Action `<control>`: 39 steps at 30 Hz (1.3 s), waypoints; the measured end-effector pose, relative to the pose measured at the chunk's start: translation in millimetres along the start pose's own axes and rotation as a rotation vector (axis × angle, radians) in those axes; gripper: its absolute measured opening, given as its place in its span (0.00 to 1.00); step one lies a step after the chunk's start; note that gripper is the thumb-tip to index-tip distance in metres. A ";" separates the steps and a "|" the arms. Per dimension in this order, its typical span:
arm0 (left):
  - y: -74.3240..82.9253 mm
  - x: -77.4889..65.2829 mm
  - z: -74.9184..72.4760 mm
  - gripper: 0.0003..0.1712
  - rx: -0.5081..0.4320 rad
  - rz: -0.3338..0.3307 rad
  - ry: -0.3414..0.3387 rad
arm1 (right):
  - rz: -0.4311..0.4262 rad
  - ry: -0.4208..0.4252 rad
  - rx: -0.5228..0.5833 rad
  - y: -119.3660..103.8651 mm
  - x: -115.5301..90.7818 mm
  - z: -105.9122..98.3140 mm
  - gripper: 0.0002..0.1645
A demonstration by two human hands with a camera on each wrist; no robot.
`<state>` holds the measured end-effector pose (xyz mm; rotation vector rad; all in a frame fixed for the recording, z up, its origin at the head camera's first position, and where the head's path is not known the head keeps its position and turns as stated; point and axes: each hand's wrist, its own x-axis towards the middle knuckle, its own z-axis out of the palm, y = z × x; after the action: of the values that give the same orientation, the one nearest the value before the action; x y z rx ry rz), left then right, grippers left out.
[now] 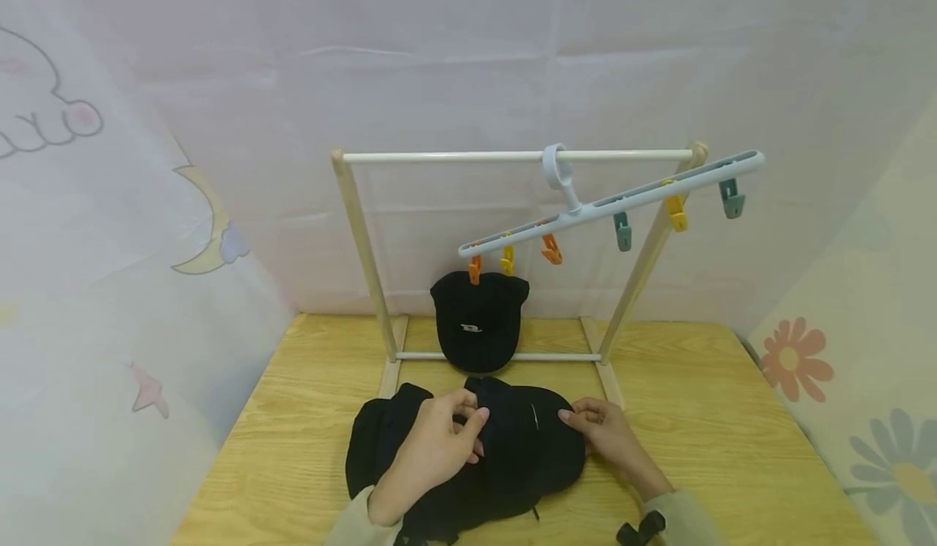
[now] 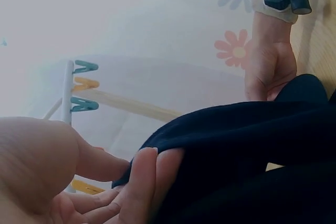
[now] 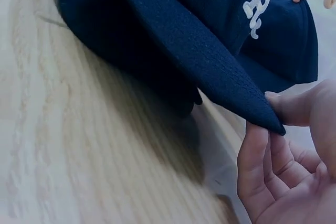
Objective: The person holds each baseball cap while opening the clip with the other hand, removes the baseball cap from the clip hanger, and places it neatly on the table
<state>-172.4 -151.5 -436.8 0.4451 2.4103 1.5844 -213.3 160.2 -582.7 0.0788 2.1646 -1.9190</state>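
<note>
Both hands hold a black baseball cap [image 1: 523, 448] low over the table. My left hand [image 1: 439, 440] pinches its edge on the left between thumb and fingers; the left wrist view shows this fold of dark cloth [image 2: 210, 135] up close. At the other end, my right hand [image 1: 607, 436] pinches the brim [image 3: 210, 72], thumb on top and fingers below. White stitched lettering [image 3: 257, 6] marks the front of this cap. More black caps [image 1: 363, 444] lie in a heap under and left of it, partly hidden by my left hand and arm.
Behind, a wooden rack [image 1: 359, 241] with white bars carries a pale blue hanger [image 1: 586, 214], tilted down to the left. Several coloured clips [image 1: 622, 231] line it. Another black cap [image 1: 479, 322] hangs from its low end. Bare wooden tabletop [image 1: 703, 416] shows at both sides.
</note>
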 end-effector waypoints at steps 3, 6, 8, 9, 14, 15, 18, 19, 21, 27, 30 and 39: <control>1.1 -2.2 -0.3 0.21 0.019 -0.001 -0.004 | 0.001 0.013 -0.019 1.9 0.7 2.3 0.18; 1.2 -3.4 -0.6 0.21 0.034 0.001 -0.001 | 0.004 0.016 -0.030 4.1 0.1 4.0 0.17; 1.0 -3.9 -0.9 0.20 0.037 0.001 -0.001 | 0.010 0.024 -0.036 4.1 -0.6 5.5 0.18; 0.8 -4.0 -1.1 0.19 0.040 0.001 -0.001 | 0.015 0.027 -0.038 4.1 -0.9 6.2 0.18; -0.6 -3.2 -0.9 0.16 0.077 0.009 -0.014 | 0.024 0.065 -0.085 6.6 -1.8 10.1 0.17; -1.0 -2.9 -0.9 0.15 0.088 0.008 -0.018 | 0.024 0.072 -0.097 7.1 -1.9 10.9 0.17; -2.0 -2.1 -1.0 0.14 0.123 0.005 -0.027 | 0.026 0.090 -0.128 7.0 -2.9 13.2 0.18; -2.3 -1.9 -1.1 0.15 0.134 0.003 -0.028 | 0.026 0.096 -0.137 6.7 -3.4 13.9 0.18; -2.7 -1.5 -1.2 0.15 0.152 0.001 -0.031 | 0.029 0.105 -0.152 6.2 -5.0 14.9 0.18; -3.2 0.3 -2.8 0.16 0.185 0.010 -0.038 | 0.042 0.124 -0.204 2.7 -11.1 17.1 0.16; -2.7 1.4 -3.9 0.14 0.196 0.017 -0.047 | 0.064 0.137 -0.231 1.7 -13.5 18.1 0.15; -3.7 2.5 -6.9 0.11 0.191 0.016 -0.073 | 0.066 0.151 -0.325 3.2 -20.1 18.3 0.16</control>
<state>-177.5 -157.8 -437.6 0.5473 2.5181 1.3247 -190.5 145.1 -583.2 0.2395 2.5091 -1.5481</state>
